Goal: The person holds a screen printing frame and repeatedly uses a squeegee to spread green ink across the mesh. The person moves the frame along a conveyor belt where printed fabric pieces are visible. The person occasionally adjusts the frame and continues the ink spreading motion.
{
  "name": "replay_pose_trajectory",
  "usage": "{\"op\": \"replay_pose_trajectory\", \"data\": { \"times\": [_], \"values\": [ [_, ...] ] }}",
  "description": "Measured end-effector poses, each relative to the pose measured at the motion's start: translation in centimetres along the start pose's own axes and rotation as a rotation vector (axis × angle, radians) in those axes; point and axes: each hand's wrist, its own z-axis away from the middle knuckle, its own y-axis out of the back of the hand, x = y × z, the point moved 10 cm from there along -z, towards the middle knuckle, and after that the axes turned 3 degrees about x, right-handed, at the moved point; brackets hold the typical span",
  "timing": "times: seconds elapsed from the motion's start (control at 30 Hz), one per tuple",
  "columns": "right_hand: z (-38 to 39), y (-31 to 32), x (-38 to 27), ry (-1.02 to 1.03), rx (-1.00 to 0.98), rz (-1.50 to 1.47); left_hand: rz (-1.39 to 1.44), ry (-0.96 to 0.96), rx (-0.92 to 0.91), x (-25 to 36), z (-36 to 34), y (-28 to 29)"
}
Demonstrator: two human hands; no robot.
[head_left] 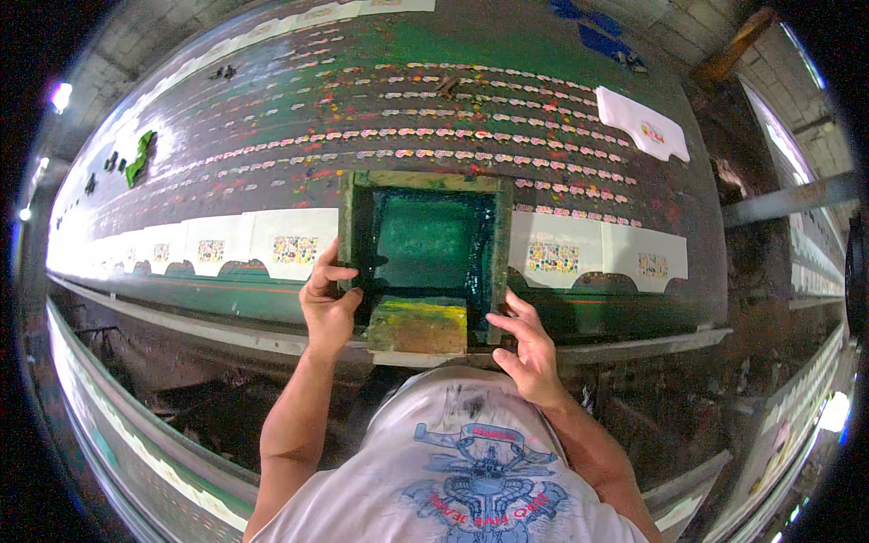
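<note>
A long dark, green-tinged printing table point(525, 54) fills the workshop, its near edge running past a person in a white T-shirt point(466, 457) with a blue and red chest print. A wooden screen-printing frame point(430, 181) sits over the table's near side, directly before the wearer, its dark green mesh point(424, 240) facing up. To either side, a row of white cut panels point(294, 242) lies along the near edge, each with a multicolored printed block and curved cut-outs between neighbors. At upper right, a separate white printed piece point(638, 118) lies askew. The left hand point(328, 299) grasps the frame's left rail between thumb and fingers. The right hand point(529, 353) sets its fingers against the right rail, thumb spread away; how firmly it grips cannot be told. Between the hands, a wooden squeegee point(416, 330), stained yellow along its upper side, rests across the frame's near end. Crumpled blue cloth point(605, 43) lies at the far side, a smaller bright green scrap point(140, 160) at left. Small pink-and-white motifs point(457, 134) line the tabletop in rows.
</note>
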Motion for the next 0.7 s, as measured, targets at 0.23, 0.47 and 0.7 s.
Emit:
{"op": "replay_pose_trajectory", "data": {
  "times": [0.23,0.47,0.7],
  "values": [
    [0.5,-1.9,1.0,-0.072,0.004,0.049,0.052,0.142,-0.036,-3.4,0.2,1.1],
    [0.9,-1.8,1.2,-0.075,0.050,-0.003,0.008,0.146,-0.033,-3.5,0.4,1.0],
    [1.0,-1.8,0.7,-0.076,0.104,0.022,0.013,0.220,-0.021,-3.6,0.8,0.5]
  ]
}}
